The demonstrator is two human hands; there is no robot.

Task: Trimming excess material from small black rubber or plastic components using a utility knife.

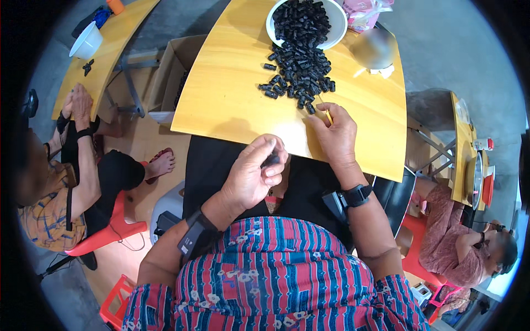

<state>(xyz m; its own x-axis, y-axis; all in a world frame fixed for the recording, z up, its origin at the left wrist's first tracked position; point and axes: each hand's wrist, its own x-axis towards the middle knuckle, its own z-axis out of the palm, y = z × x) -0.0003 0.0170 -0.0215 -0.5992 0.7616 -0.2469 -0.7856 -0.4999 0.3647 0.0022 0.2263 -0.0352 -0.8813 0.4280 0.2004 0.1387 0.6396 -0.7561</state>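
Big picture first: yellow tabletop [232,94], and across its far side runs a heap of black cylindrical fittings [301,66], spilling from the white bowl [338,25]. In comes the right hand [338,132] at the heap's near edge, grip pinched around a slim yellow-handled tool [329,116]; whether its tip meets a fitting, I can't tell. The left hand [251,174] is above the lap, by the tabletop's near edge, its grip closed on one small black piece [271,160], mostly covered by fingers. A firm thumb-and-finger pinch should suit it; holding it over the tabletop looks safer, since a drop here could miss it. Best to angle the tool clear of those fingertips.

And around? Two seated co-workers, left [49,209] and right [452,237], both well apart; a cardboard box [190,52] beside the tabletop, a pink bag [364,12] by the bowl. Nearest obstacle: loose fittings crowding the right fingers.
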